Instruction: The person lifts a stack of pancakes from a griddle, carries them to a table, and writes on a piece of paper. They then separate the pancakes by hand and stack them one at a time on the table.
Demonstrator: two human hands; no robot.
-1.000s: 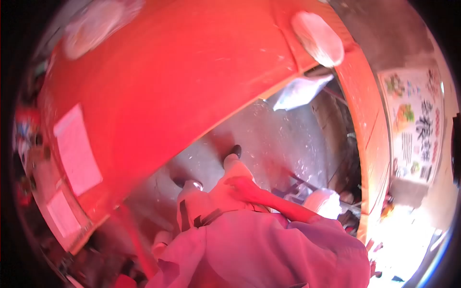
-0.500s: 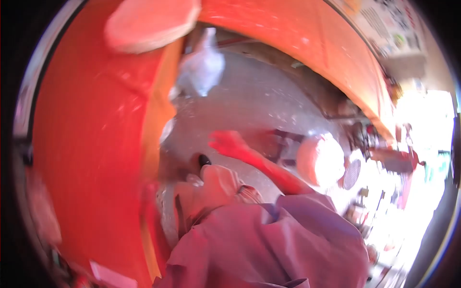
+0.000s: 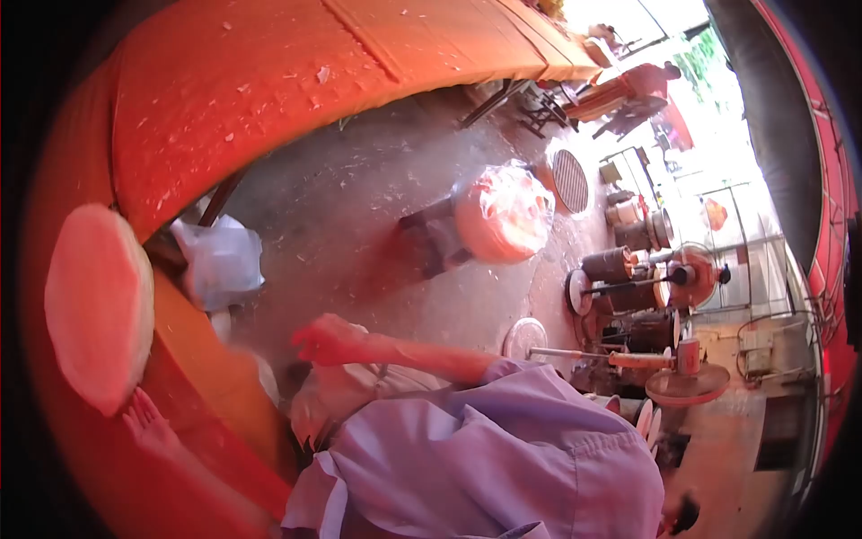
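A large, thick round disc (image 3: 99,310), pale on its flat face, lies at the left on the orange-red covered table (image 3: 269,81). My left hand (image 3: 151,424) reaches out over the table cover, fingers extended, with its fingertips right at the disc's near rim. My right hand (image 3: 330,341) hangs over the floor in front of my lavender shirt (image 3: 530,440). Its fingers are loosely bent and hold nothing visible.
A white plastic bag (image 3: 220,260) hangs at the table's inner corner. On the floor stands a plastic-wrapped round bundle (image 3: 505,214) on a dark stool. Pots (image 3: 642,232), a standing fan (image 3: 687,386) and another person (image 3: 628,85) are farther off.
The view has swung round, bringing the disc from the top to the left side. My left hand, blurred low by the table edge before, now reaches the disc's rim. My right hand's outstretched fingers have bent.
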